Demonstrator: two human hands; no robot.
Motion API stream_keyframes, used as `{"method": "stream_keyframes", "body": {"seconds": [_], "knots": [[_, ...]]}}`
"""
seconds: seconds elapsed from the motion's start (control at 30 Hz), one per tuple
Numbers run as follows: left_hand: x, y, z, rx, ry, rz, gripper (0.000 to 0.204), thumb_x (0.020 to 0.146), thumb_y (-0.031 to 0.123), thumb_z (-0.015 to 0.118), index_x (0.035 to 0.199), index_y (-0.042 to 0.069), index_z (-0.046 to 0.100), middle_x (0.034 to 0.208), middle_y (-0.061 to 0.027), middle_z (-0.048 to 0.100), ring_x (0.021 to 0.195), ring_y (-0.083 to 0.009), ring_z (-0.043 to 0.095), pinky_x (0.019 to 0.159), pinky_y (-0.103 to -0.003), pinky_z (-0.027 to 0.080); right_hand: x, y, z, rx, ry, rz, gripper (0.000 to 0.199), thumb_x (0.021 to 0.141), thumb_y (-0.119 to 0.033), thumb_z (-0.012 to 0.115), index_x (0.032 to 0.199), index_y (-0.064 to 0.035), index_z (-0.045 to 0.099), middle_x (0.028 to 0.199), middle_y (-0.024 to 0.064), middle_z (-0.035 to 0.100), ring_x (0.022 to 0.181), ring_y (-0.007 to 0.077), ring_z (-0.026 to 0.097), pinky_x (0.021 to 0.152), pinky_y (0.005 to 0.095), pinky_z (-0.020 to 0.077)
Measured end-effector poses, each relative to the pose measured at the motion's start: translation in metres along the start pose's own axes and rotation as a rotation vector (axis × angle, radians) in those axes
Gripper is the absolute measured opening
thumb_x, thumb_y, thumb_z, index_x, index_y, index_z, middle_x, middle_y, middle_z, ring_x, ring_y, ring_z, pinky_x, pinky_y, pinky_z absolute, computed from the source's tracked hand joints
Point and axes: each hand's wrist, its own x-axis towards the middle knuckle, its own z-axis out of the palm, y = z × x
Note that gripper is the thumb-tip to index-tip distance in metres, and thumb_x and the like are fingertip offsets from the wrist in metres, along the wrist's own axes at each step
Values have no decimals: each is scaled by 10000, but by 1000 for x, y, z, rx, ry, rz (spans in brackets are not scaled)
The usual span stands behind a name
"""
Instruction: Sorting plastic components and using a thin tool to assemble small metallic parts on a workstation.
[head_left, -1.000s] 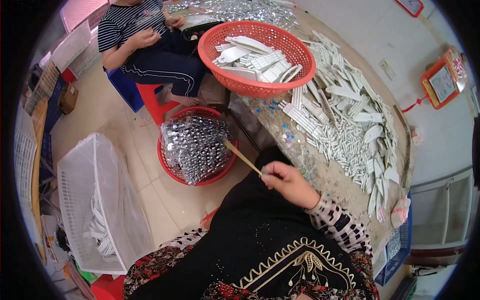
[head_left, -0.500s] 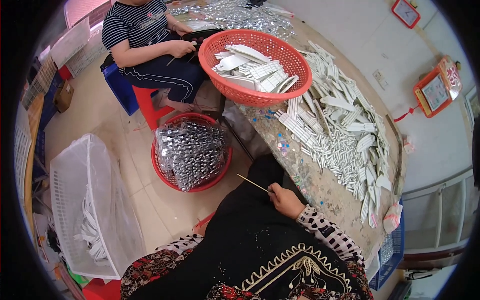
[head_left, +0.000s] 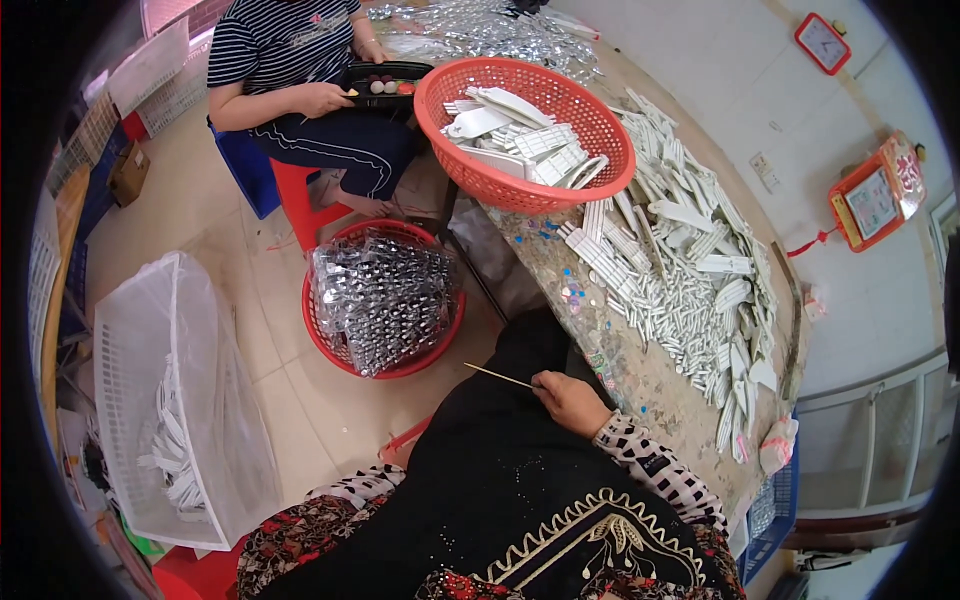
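Observation:
My right hand [head_left: 572,403] is closed on a thin wooden stick [head_left: 500,376], which points left over my black apron [head_left: 480,450]. That hand rests beside the near edge of the worktable [head_left: 640,400]. My left sleeve cuff [head_left: 362,488] lies at the apron's left side; the fingers beyond it are hidden. On the table to the right is a heap of white plastic strips and small sticks [head_left: 690,290]. An orange-red basket [head_left: 610,185] of white pieces stands at the table's far left edge.
On the floor, a red basket [head_left: 318,335] holds bagged silvery pieces [head_left: 385,300]. A white crate lined with clear film [head_left: 225,420] stands at left. A co-worker [head_left: 280,60] sits across with a black tray [head_left: 350,78]. Silvery packets [head_left: 480,35] lie at the table's far end.
The stick in my right hand has tilted slightly, its tip lower and further left. The co-worker's black tray now lies more level, with small round things visible in it. My view has shifted slightly.

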Motion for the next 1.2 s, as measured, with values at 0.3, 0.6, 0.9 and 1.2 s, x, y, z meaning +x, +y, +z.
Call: {"method": "stream_keyframes", "body": {"seconds": [0.3,0.6,0.9,1.2], "knots": [[-14,-22,6,-96,10,-29,748,853,416,404,1412,-72,316,1374,-230,457,1271,-310,459,1084,-372,332,0,3,0,402,85,222,168,918,-68,519,1070,-28,579,784,127,635,697,239,630,635,323,505],[18,-65,-2,335,-84,214,484,879,281,481,1266,-9,485,1188,-188,574,1108,-293,552,956,-364,411,-1,10,5,944,7,399,232,908,3,465,1091,45,602,941,76,654,860,150,643,805,271,535],[-21,-54,1,464,-102,300,362,894,229,538,1202,40,568,1095,-161,633,1007,-280,600,882,-376,456,42,-38,-21,439,-85,-22,185,883,-75,649,1035,30,663,973,82,710,922,142,671,827,262,523],[-56,82,21,197,-158,276,419,898,297,579,1254,81,533,1125,-151,614,978,-269,593,875,-422,462,87,-249,-84,1290,-840,-648,216,925,-62,593,1119,16,651,1082,115,631,991,147,596,852,257,476]]}}
